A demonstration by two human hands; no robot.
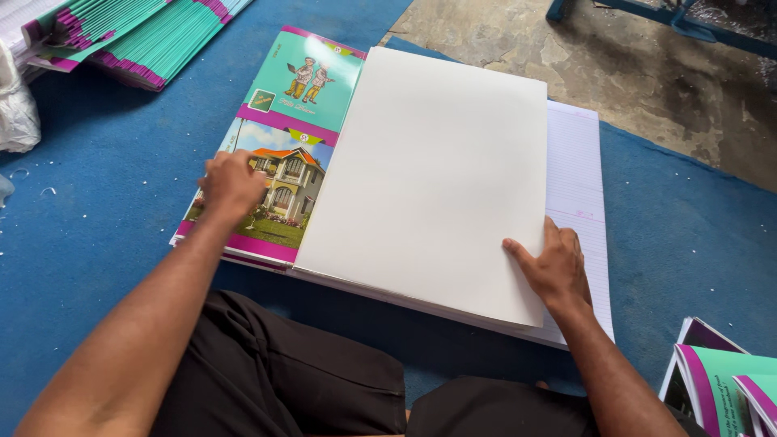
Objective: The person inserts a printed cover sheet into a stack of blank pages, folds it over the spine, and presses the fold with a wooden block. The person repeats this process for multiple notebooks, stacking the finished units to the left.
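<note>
Both hands are flat on the work. My left hand (232,184) presses down, fingers loosely curled, on the printed cover sheet (279,154) with its house picture, at about nine o'clock from the white sheet stack (429,178); it grips nothing. My right hand (553,265) lies open at the stack's five o'clock corner, thumb spread on the top white sheet, fingers over the edge onto the ruled paper (576,170) beneath. I judge I am squaring the white pages onto the cover. Next comes lining up the edges evenly, I think, holding the cover steady so nothing slides on the blue mat (105,210).
</note>
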